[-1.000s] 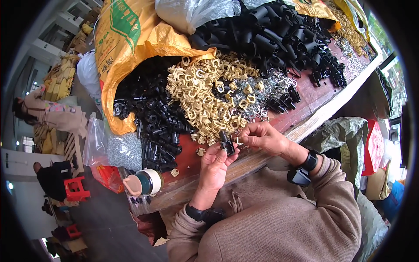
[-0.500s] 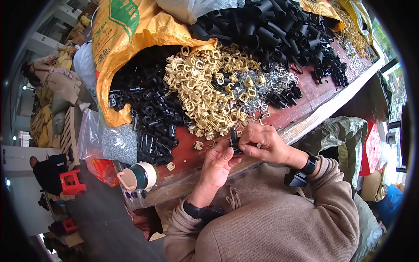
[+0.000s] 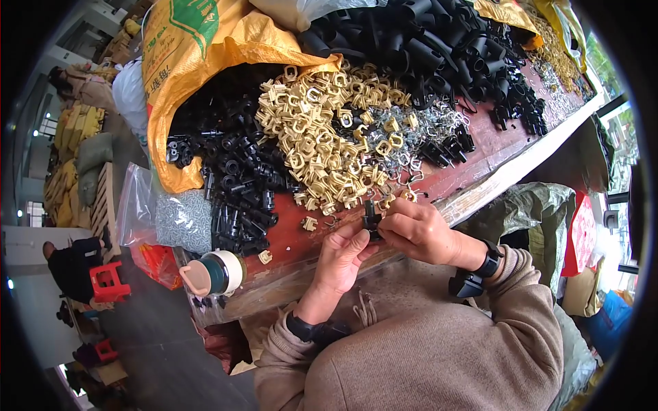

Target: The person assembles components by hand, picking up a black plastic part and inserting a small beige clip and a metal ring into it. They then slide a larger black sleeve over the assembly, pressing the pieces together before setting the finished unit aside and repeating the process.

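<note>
Between my two hands, over the near edge of the table, is a small black plastic part. My left hand grips it from below with thumb and fingers. From the right, my right hand is closed against the same part, its fingers pinched; whether a smaller piece sits in them is hidden. Just beyond lies a heap of cream-coloured plastic clips. Small bent metal wire pieces are strewn to its right, and black cylindrical fittings are piled to its left.
A yellow woven sack opens over the black fittings. Larger black tubular parts are heaped at the back. A clear bag of small metal pieces and a lidded cup stand at the table's left corner. Two people are in the background left.
My right fingers have curled in and turned slightly against the black part. My left hand keeps its grip almost unmoved. The view has shifted a little.
</note>
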Available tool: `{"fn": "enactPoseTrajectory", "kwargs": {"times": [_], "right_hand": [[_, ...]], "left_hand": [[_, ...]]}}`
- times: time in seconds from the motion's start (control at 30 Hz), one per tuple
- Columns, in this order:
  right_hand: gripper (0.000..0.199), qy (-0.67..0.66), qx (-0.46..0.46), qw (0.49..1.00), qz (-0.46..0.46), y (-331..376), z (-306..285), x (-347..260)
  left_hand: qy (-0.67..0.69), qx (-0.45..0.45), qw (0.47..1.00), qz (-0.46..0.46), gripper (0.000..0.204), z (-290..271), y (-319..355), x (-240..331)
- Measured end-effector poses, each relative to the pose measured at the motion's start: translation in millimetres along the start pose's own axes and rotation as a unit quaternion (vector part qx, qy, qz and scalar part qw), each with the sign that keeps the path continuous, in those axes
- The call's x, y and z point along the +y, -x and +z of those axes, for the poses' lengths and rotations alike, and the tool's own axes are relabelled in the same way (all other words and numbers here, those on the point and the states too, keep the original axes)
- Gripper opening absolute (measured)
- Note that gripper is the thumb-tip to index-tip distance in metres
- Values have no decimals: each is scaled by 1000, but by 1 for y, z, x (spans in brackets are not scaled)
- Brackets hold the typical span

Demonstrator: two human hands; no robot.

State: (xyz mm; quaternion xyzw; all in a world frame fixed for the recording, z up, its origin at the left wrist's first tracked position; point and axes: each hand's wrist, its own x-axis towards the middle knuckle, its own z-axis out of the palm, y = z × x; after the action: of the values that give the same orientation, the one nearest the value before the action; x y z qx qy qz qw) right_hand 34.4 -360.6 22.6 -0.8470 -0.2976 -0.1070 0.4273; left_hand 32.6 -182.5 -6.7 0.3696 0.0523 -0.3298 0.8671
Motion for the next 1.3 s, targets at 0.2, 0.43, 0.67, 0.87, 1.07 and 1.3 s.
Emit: {"fn": "enactPoseTrajectory", "kwargs": {"times": [0.2,0.43,0.67,0.87,1.07,1.3], "right_hand": [[14,67,-52,996,-35,3,-1,-3],[27,-508,18,817,272,5,19,11],[27,-40,-137,984,103,0,-4,30],[21,210,-158,965,11,-3,7,48],[22,156,-66,982,83,7,-4,53],[17,-126,-39,985,110,2,-13,44]], "left_hand": [[-41,4,999,-6,27,8,4,3],[-38,-20,999,-22,24,-3,7,4],[-42,45,998,0,21,-12,9,14],[4,98,995,13,14,-11,3,8],[21,67,997,16,14,-17,3,7],[20,39,999,25,13,-9,0,4]]}}
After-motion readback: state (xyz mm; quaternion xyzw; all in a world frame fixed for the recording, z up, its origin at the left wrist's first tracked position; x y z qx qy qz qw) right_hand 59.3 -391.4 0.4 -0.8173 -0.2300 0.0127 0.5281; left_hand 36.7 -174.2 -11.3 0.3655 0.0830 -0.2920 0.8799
